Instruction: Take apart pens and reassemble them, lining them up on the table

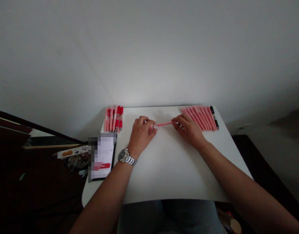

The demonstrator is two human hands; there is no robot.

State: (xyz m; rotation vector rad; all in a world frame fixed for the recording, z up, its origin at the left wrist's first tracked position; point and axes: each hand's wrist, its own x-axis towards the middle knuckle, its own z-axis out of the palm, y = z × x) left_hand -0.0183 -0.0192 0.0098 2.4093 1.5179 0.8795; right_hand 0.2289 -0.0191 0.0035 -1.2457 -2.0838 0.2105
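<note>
Over the middle of the white table, my right hand [187, 128] pinches one end of a slim pink pen [164, 124]. The pen lies nearly level, its other end pointing at my left hand [142, 133]. Closed fingers of my left hand hold a small rounded pink-and-white thing [151, 128], partly hidden by the thumb; its kind is unclear. Whether the pen touches it, I cannot tell. Just beyond my right hand is a row of several pink pens [199, 117], side by side, with a black pen [214, 117] at its right end.
At the table's back left lie several pink and red pens [113, 118]. A phone [103, 157] with a lit, partly blurred screen rests at the left edge, near my wristwatch [126, 157]. The white table [174, 175] has its back edge against a wall [149, 65].
</note>
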